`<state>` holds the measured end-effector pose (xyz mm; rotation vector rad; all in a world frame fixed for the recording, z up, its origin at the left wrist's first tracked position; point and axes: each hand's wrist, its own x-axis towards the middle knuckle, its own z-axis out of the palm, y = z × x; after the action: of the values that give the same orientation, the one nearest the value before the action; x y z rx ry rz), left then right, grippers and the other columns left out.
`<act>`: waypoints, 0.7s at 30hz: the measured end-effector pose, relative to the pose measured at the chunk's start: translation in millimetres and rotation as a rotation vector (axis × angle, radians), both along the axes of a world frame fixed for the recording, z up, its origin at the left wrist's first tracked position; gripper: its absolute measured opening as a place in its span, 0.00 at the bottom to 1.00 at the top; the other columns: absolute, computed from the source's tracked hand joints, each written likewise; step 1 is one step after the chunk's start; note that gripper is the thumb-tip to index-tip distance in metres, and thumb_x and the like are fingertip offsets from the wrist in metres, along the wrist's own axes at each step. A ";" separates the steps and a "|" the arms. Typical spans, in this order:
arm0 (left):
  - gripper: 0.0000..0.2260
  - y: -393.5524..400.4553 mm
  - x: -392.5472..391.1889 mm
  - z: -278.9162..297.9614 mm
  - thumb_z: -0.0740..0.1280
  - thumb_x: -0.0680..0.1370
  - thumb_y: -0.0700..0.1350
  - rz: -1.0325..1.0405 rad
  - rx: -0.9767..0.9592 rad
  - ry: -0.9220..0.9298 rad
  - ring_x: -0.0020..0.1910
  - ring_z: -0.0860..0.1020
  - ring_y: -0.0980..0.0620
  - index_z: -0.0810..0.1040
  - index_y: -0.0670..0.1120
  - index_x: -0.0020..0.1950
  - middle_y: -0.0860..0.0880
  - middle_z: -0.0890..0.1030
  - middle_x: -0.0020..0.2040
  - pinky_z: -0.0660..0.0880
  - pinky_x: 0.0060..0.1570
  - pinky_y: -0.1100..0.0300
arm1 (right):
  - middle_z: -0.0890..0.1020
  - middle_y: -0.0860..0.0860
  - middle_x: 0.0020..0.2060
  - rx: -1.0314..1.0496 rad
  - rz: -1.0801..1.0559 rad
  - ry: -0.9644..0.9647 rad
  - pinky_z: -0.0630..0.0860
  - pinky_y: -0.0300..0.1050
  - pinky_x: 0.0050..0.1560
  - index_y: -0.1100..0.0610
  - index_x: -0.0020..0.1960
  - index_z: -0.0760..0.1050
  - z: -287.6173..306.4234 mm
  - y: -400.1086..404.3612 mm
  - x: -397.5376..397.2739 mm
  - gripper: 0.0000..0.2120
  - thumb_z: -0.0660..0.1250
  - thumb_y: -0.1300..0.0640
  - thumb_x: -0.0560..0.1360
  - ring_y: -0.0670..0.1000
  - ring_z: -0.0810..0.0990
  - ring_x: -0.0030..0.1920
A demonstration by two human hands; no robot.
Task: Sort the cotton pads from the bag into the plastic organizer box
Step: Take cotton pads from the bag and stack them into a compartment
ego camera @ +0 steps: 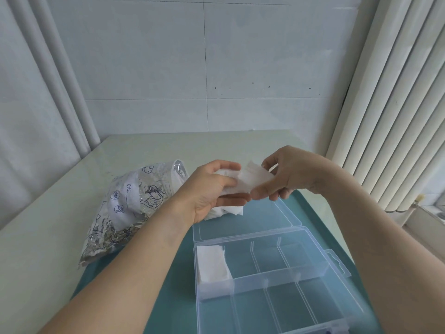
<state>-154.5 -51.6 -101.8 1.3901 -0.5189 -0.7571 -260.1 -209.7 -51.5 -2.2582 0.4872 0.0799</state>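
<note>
Both hands held a small stack of white square cotton pads [250, 180] above the clear plastic organizer box [310, 273] lid: left hand [212, 189] clasped it, right hand [286, 174] pinched its right end. Far-left compartment was already filled. Risk: loose pinch lets pads fan out and drop onto the teal mat [173, 273] near the crinkled printed bag [134, 206].

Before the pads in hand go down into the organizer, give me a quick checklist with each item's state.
1. Organizer box lid open, lying flat behind it: ok.
2. Empty compartments available: ok; only the far-left one holds a stack of cotton pads.
3. Grip on the cotton pads in hand: ok; left hand and right hand both pinch them.
4. Single pad separated from the bunch: cannot tell.
5. Path down to the box clear: ok, nothing between the hands and the compartments.
6. Bag still has pads: ok; white pads show through it.
</note>
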 end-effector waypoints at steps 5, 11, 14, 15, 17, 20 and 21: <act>0.12 -0.8 -3.5 0.7 0.57 0.80 0.30 -0.095 -0.008 -0.018 0.41 0.84 0.36 0.75 0.41 0.58 0.35 0.84 0.44 0.82 0.38 0.51 | 0.87 0.55 0.37 0.020 0.012 -0.054 0.77 0.40 0.39 0.56 0.48 0.84 -5.3 -1.9 3.6 0.16 0.79 0.46 0.68 0.53 0.81 0.35; 0.12 1.4 -4.2 4.2 0.56 0.80 0.38 -0.131 0.006 0.015 0.39 0.83 0.37 0.78 0.38 0.55 0.35 0.82 0.45 0.80 0.34 0.55 | 0.83 0.54 0.33 -0.065 0.072 -0.069 0.75 0.41 0.40 0.54 0.42 0.85 -5.2 -4.7 3.8 0.08 0.79 0.50 0.70 0.53 0.80 0.33; 0.16 0.8 -5.3 6.4 0.56 0.83 0.49 -0.190 -0.011 0.031 0.41 0.81 0.37 0.77 0.38 0.55 0.36 0.82 0.46 0.78 0.35 0.55 | 0.84 0.54 0.31 -0.048 0.038 -0.057 0.74 0.42 0.40 0.56 0.45 0.82 -3.4 -3.5 4.5 0.18 0.83 0.50 0.61 0.52 0.77 0.30; 0.16 0.6 -5.8 6.8 0.57 0.83 0.50 -0.203 -0.015 0.008 0.41 0.81 0.37 0.77 0.39 0.55 0.37 0.82 0.46 0.78 0.35 0.55 | 0.85 0.54 0.32 -0.041 0.015 -0.048 0.73 0.42 0.40 0.56 0.46 0.80 -3.3 -3.4 4.8 0.21 0.84 0.50 0.59 0.52 0.77 0.31; 0.12 0.0 -6.5 4.9 0.62 0.82 0.46 -0.176 -0.013 -0.078 0.42 0.83 0.38 0.77 0.37 0.57 0.37 0.83 0.47 0.77 0.34 0.56 | 0.85 0.54 0.32 -0.026 -0.038 -0.056 0.74 0.42 0.40 0.56 0.46 0.78 -5.3 -3.0 6.5 0.24 0.85 0.50 0.57 0.52 0.77 0.31; 0.10 -0.9 -7.0 0.8 0.68 0.79 0.38 -0.051 -0.022 -0.125 0.41 0.84 0.39 0.77 0.36 0.59 0.36 0.84 0.48 0.77 0.31 0.59 | 0.84 0.50 0.34 -0.049 -0.116 -0.213 0.74 0.40 0.35 0.55 0.46 0.78 -10.8 -1.1 12.4 0.26 0.87 0.50 0.56 0.48 0.77 0.30; 0.10 -0.9 -6.6 0.6 0.68 0.78 0.37 -0.013 -0.023 -0.103 0.41 0.84 0.39 0.77 0.36 0.58 0.36 0.85 0.48 0.78 0.30 0.59 | 0.83 0.48 0.39 -0.075 -0.115 -0.269 0.74 0.39 0.35 0.53 0.48 0.79 -11.5 -0.4 13.3 0.27 0.87 0.50 0.55 0.46 0.78 0.32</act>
<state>-161.0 -52.4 -101.2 1.4105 -0.6155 -0.6909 -246.7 -210.1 -63.0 -2.2645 0.4804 -0.3013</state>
